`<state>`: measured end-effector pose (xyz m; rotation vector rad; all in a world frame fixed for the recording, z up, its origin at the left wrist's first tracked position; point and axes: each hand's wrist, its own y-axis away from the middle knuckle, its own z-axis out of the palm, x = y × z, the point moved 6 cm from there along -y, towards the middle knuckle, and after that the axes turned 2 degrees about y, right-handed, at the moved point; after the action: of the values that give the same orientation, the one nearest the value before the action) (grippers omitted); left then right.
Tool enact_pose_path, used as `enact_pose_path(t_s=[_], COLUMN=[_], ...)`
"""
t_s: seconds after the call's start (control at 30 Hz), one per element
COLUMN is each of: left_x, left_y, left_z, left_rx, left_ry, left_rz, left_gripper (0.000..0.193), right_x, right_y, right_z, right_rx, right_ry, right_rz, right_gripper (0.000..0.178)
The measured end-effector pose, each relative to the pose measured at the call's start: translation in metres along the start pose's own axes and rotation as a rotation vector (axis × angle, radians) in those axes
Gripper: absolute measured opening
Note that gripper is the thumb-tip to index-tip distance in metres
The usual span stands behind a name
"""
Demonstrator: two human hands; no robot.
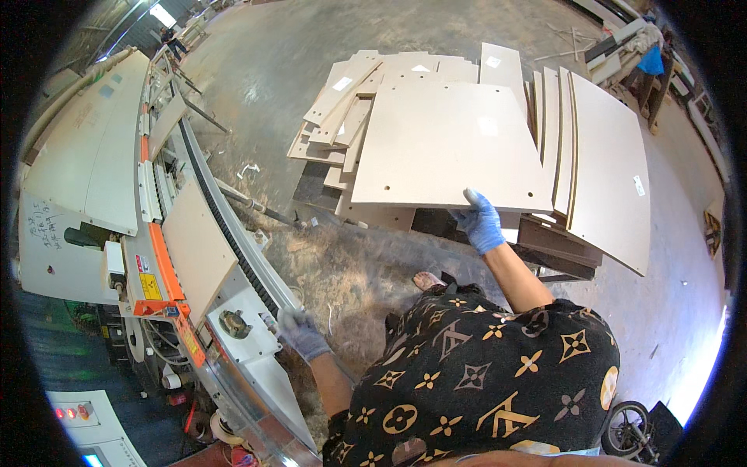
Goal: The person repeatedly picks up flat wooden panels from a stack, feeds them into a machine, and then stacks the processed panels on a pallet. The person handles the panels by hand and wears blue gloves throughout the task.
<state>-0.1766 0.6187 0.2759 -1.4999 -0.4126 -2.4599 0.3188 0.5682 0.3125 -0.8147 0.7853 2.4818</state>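
A large pale board with small drilled holes and a white label lies tilted on top of a stack. My right hand, in a blue-grey glove, grips its near edge, thumb on top and fingers underneath. On the other side my left hand, gloved too, is low beside the rail of a long machine. Its fingers are smeared, and whether it touches the rail I cannot tell. A smaller pale panel rests on the machine's bed just beyond that hand.
More boards lean on edge at the right of the stack, with smaller panels piled at its left. A control box with lit displays stands at the lower left. A motorcycle wheel shows at the lower right. Far off, a person sits.
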Motion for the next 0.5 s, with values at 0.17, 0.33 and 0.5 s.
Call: enact_pose_path(t_s=[0.17,0.33,0.5], left_x=[-0.039,-0.049,-0.033], left_y=[0.011,0.061,0.048], left_z=[0.081,0.156,0.145], left_rx=[-0.388,-0.507,-0.439], left_ry=[0.166,0.052,0.232], left_rz=[-0.354,-0.574,-0.545], left_gripper=[0.043,0.058,0.056], right_x=[-0.032,-0.04,-0.024], right_y=[0.04,0.085,0.086], right_z=[-0.036,-0.049,-0.005], right_rx=[-0.046,-0.118,-0.405], right_ry=[0.159,0.272,0.436], right_rz=[0.006,0.009,0.057], right_gripper=[0.026,0.038,0.049])
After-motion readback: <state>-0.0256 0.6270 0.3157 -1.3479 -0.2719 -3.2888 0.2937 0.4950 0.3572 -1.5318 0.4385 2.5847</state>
